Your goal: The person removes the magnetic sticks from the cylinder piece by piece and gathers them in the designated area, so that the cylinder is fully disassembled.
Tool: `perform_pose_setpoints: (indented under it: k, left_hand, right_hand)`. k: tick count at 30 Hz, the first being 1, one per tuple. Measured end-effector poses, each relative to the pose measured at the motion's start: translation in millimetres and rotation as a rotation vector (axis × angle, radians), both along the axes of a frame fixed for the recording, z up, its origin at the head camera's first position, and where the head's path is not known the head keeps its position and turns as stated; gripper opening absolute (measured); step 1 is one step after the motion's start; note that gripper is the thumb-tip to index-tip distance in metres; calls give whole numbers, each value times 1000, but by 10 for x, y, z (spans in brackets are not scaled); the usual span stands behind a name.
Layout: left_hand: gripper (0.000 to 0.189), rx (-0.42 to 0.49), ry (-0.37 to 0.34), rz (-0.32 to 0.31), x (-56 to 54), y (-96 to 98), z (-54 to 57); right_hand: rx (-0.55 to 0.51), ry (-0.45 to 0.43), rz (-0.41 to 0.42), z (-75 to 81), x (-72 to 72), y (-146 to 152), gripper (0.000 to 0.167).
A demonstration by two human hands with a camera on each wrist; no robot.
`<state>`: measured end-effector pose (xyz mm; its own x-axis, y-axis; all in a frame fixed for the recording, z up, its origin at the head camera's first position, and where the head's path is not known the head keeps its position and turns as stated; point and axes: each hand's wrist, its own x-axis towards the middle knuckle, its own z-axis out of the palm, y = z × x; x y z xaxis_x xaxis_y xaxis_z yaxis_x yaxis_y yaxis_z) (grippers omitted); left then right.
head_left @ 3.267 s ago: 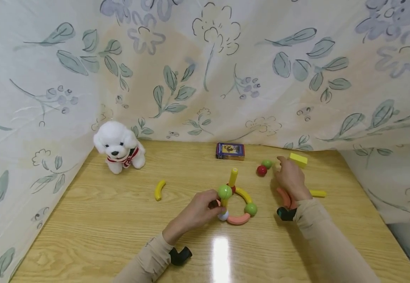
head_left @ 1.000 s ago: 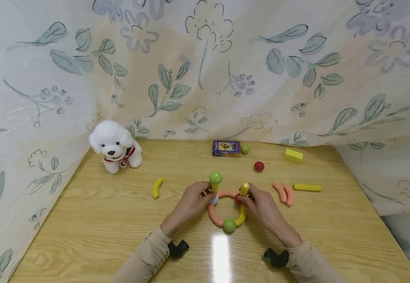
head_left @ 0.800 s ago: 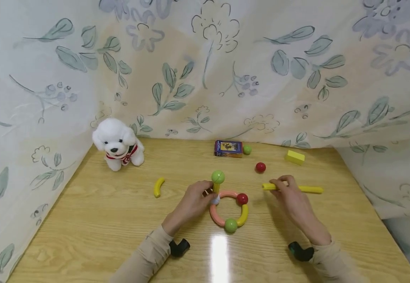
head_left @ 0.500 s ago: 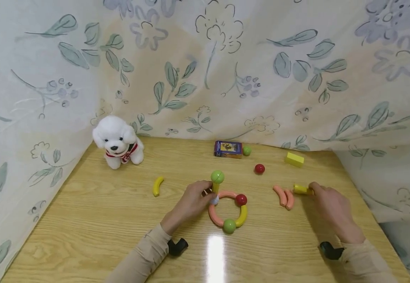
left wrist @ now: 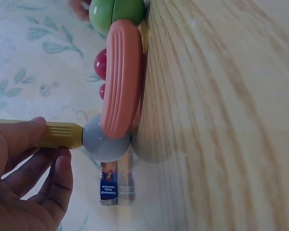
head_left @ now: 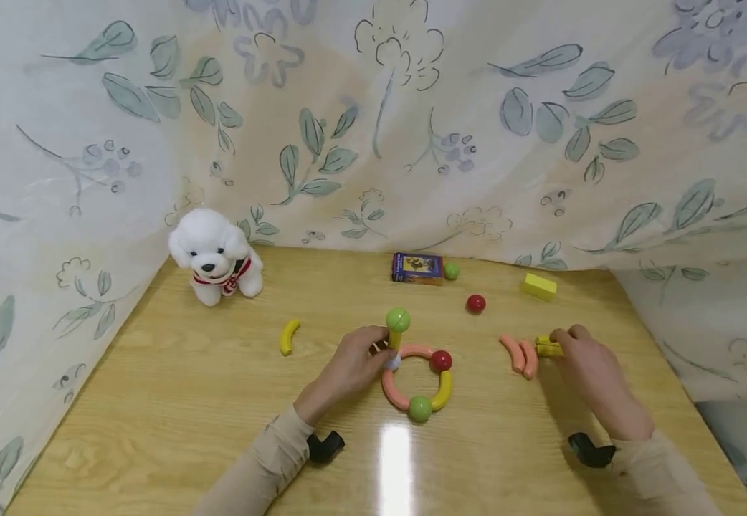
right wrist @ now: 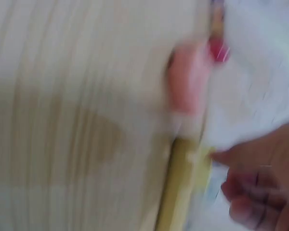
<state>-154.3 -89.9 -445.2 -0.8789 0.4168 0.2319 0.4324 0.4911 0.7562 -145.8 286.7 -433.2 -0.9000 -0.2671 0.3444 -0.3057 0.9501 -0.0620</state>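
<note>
My left hand (head_left: pixel 354 362) pinches an upright yellow rod (left wrist: pixel 62 134) between thumb and fingers. A green ball (head_left: pixel 398 319) tops this rod, and a pale grey-white ball (left wrist: pixel 106 139) sits at its foot. That ball belongs to a flat ring of curved pink sticks (head_left: pixel 394 391), a curved yellow stick (head_left: pixel 443 390), a red ball (head_left: pixel 441 360) and a green ball (head_left: pixel 420 408). My right hand (head_left: pixel 596 380) hovers at two straight yellow rods (head_left: pixel 548 347) lying side by side. In the blurred right wrist view its fingers are loosely bent beside the rods (right wrist: pixel 178 187), with nothing between them.
Two curved pink sticks (head_left: pixel 517 356) lie left of the rods. Farther back are a loose red ball (head_left: pixel 476 304), a green ball (head_left: pixel 451 271) against a blue card box (head_left: pixel 417 268), and a yellow block (head_left: pixel 540 287). A curved yellow stick (head_left: pixel 289 337) and white plush dog (head_left: pixel 212 254) are at left.
The ring has been turned, and one loose green ball now sits by the card box. My right hand has taken the rod off the red ball and laid it beside the other rod.
</note>
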Motion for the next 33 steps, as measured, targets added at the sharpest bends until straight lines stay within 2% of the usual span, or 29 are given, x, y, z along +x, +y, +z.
perform_pose_setpoints:
  k: [2, 4, 7, 8, 10, 14, 18, 22, 25, 27, 30, 33]
  left_hand:
    - [11, -7, -15, 7, 3, 15, -16]
    - [11, -13, -31, 18, 1, 14, -22]
    - [9, -2, -25, 31, 13, 9, -28]
    - [10, 5, -25, 33, 19, 14, -36]
    - [10, 19, -12, 26, 27, 31, -51]
    - [10, 10, 4, 10, 10, 56, -54]
    - [8, 2, 9, -7, -16, 43, -19]
    - [7, 0, 11, -12, -29, 30, 7]
    - [7, -7, -5, -6, -15, 31, 9]
    - [7, -10, -18, -1, -8, 35, 2]
    - [7, -12, -29, 8, -4, 43, -5]
    - [9, -7, -28, 11, -12, 52, -2]
  right_hand:
    - [-59, -11, 118, 17, 29, -241, 20]
    - [-111, -18, 282, 5, 21, -528, 19]
    - [-131, -49, 492, -47, -4, -915, 22]
    - [-131, -44, 537, -75, -9, -1002, 22]
    - [-117, -24, 576, -121, -4, -1115, 22]
    - [-126, -28, 564, -156, 69, -1201, 18]
    - [-145, -83, 536, -137, 186, -1271, 16]
    - [-176, -157, 436, -79, 193, -1353, 16]
    - [-307, -234, 356, -42, 132, -1431, 25]
    - [-449, -295, 322, -9, 87, -1487, 31]
    - [-688, -392, 314, 77, 37, -1565, 38]
    - [-868, -467, 334, 181, 8, -1620, 44]
